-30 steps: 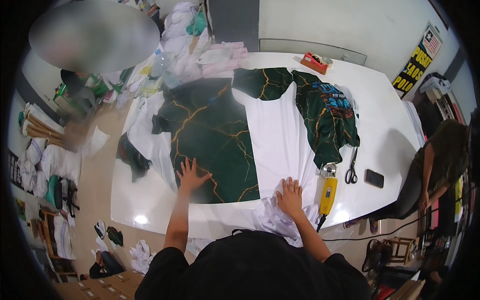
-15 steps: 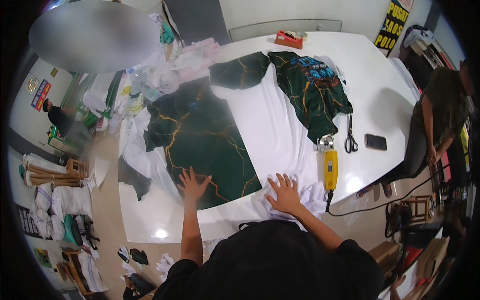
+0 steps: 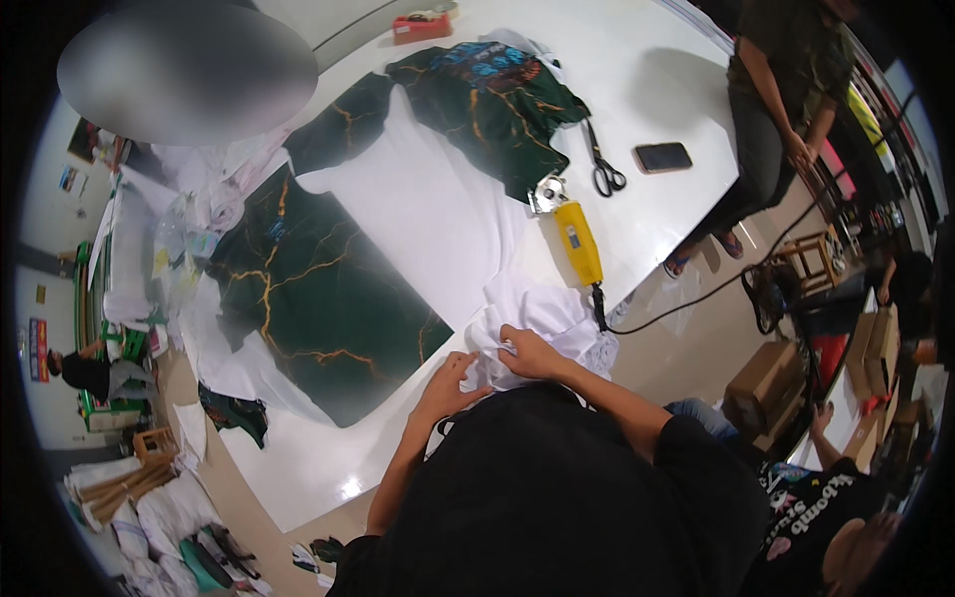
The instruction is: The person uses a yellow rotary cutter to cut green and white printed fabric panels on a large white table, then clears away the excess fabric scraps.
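Note:
My right hand point(image 3: 527, 353) is closed on bunched white fabric point(image 3: 512, 298) at the table's near edge. Just left of it, my left hand point(image 3: 448, 388) has bent fingers apart from the thumb, fingertips at the white fabric's edge. A large dark green piece point(image 3: 323, 308) with gold crack lines lies flat ahead-left. Farther back are smaller green pieces point(image 3: 338, 124) and a printed green piece point(image 3: 468, 109), with white cloth between. A yellow electric cutter point(image 3: 577, 239) with a metal head lies right of my hands, beside black scissors point(image 3: 607, 174) and a phone point(image 3: 662, 156).
The white table point(image 3: 686, 209) has a red tape dispenser point(image 3: 418, 28) at its back. A person point(image 3: 766, 90) stands at its right side; another point(image 3: 811, 517) is low at right. A black cable trails rightward, near cartons point(image 3: 756, 388). Sacks point(image 3: 169, 512) and a distant person point(image 3: 85, 373) are left.
My left hand has left the large green piece for the white fabric. My right hand has closed on that fabric. The view has swung, shifting the cutter and table upward and leftward.

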`<state>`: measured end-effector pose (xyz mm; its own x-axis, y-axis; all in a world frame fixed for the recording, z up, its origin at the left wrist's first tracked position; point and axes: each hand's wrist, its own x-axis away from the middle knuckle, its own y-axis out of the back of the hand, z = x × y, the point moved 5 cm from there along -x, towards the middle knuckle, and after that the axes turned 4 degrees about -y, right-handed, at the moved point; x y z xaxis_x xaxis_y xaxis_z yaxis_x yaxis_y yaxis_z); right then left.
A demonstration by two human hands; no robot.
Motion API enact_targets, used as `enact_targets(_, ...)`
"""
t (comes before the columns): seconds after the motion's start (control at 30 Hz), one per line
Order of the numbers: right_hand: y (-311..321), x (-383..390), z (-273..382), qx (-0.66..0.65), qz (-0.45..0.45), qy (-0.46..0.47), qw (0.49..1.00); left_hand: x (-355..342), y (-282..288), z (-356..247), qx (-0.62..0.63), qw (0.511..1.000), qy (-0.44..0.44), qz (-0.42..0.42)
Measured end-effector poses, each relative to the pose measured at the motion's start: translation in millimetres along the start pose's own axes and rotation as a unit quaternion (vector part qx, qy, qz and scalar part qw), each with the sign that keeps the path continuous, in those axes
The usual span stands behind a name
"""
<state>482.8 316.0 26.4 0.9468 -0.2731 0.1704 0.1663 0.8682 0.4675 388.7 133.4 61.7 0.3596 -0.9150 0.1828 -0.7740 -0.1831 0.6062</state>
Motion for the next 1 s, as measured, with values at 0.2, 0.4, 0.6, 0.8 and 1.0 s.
enact_targets(0.2,12,34,-29,0.028,0.1,-0.081,0.991,-20,-42,5,0.176,0.98,-0.012,0.087)
enact_targets(0.4,46,94,-92,0.156,0.19,-0.159,0.956,-49,-66,-23,0.323,0.938,0.024,0.124)
enact_targets(0.6,60,135,-149,0.259,0.219,-0.243,0.909,-69,-18,-4,0.234,0.971,0.024,-0.029)
enact_targets(0.8,145,41,-16,0.075,0.061,-0.087,0.992,-19,37,26,-0.081,0.967,0.002,-0.241)
enact_targets(1.0,206,-55,-58,0.206,-0.316,-0.18,0.909,10,17,45,-0.236,0.946,0.105,-0.198)
